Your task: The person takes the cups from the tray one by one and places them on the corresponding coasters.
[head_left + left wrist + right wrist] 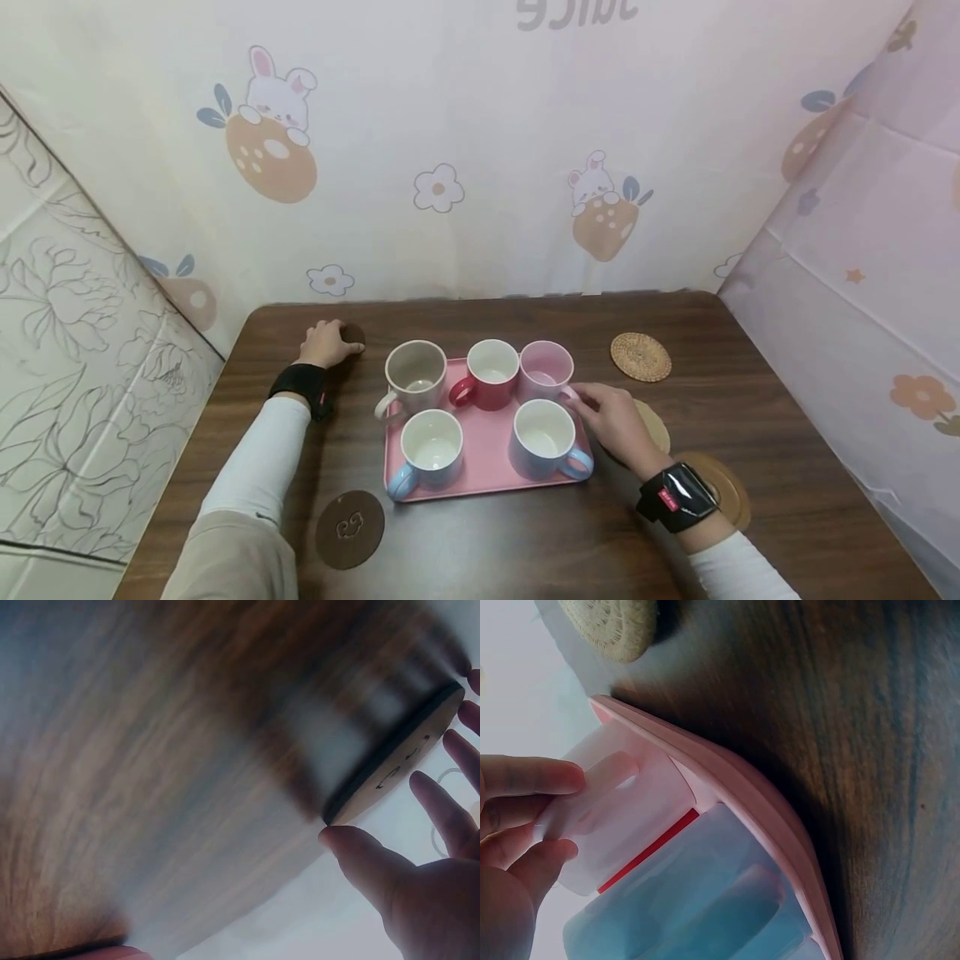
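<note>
Your left hand (324,342) pinches a dark coaster (352,336), left of the pink tray (480,450); your right hand's (617,420) grip holds the pale pink mug's (545,370) handle.

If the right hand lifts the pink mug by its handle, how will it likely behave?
The pink mug looks like glazed ceramic, so probably rigid, fairly heavy for its size, and breakable if dropped. Its glossy handle, touched by the right hand, may be a bit slippery. Held by the handle alone, it could tilt; it sits close to the red mug and might knock it.
</note>
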`<state>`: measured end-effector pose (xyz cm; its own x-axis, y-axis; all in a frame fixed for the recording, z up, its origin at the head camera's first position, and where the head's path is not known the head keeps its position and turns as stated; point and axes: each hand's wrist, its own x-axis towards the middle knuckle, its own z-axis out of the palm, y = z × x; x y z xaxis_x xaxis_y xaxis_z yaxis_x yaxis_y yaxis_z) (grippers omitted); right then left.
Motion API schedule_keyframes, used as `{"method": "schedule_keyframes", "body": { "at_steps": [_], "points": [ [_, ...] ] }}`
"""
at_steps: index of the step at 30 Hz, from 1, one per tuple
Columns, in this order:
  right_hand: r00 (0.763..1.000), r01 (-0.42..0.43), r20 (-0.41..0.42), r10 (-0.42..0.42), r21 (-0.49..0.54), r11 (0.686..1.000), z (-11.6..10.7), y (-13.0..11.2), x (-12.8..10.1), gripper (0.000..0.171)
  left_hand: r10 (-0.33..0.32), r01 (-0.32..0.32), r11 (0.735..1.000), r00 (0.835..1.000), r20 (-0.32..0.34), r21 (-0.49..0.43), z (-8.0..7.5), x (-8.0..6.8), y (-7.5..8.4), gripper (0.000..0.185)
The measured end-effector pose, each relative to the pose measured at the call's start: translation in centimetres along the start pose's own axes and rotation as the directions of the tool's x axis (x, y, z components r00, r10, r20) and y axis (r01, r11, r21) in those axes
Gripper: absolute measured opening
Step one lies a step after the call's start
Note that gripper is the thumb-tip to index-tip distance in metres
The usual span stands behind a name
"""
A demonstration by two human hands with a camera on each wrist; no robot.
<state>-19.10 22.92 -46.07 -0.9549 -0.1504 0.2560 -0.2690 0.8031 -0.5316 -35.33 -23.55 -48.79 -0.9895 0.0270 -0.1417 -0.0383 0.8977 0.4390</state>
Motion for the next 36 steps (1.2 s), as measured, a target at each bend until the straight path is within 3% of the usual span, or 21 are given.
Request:
{"method": "schedule_keyframes", "body": {
  "at_steps": [6,14,27,36],
  "points": [
    [1.000,0.017,-0.013,-0.017,0.002,1.000,0.1,0.2,0.7,0.025,0.007,-0.007,1.000,0.999,-0.054,-0.008,-0.9,-0.8,0.0,0.067],
    [1.000,0.016,-0.015,-0.016,-0.002,1.000,0.2,1.2,1.2,0.025,0.056,-0.060,0.997,0.993,-0.099,-0.040,-2.1,-2.8,2.2,0.063],
    [1.000,-0.019,-0.020,0.020,0.009,1.000,-0.2,2.8,1.0,0.025,0.111,-0.120,0.989,0.989,-0.097,-0.082,-1.8,-7.9,4.7,0.063],
    [0.999,-0.040,-0.013,0.040,0.012,0.999,0.0,3.1,1.1,0.025,0.127,-0.138,0.985,0.985,-0.113,-0.099,0.0,-11.7,5.2,0.061]
  ]
}}
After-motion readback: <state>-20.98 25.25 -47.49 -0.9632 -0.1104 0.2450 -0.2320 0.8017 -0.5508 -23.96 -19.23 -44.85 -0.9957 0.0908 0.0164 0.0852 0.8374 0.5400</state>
